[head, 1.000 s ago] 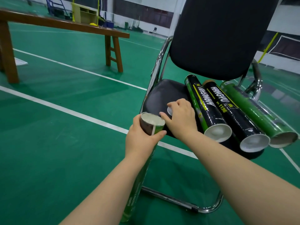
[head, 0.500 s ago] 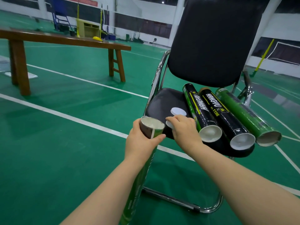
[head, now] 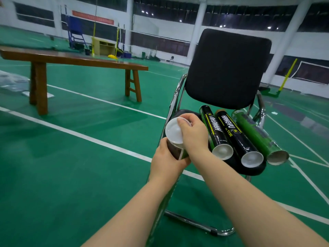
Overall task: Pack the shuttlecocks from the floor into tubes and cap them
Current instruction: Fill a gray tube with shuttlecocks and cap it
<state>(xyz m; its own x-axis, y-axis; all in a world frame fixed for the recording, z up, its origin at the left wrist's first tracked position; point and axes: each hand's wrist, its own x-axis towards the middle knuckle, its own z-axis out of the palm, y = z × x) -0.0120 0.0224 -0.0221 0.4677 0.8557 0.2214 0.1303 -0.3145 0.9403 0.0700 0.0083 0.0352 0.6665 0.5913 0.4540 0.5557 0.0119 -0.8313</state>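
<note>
My left hand grips the top of an upright green shuttlecock tube whose body runs down behind my forearm. My right hand holds a white plastic cap tilted against the tube's open rim. Three more tubes lie side by side on the black chair seat: a black-and-green one, a black one and a green one, their near ends facing me. No loose shuttlecocks are in view.
The chair has a black backrest and chrome frame. A long wooden bench stands at the left on the green court floor with white lines. Plastic wrapping lies beyond the bench.
My right hand lifted a white cap off the chair seat and brought it onto the mouth of the tube held in my left hand. The camera tilted upward.
</note>
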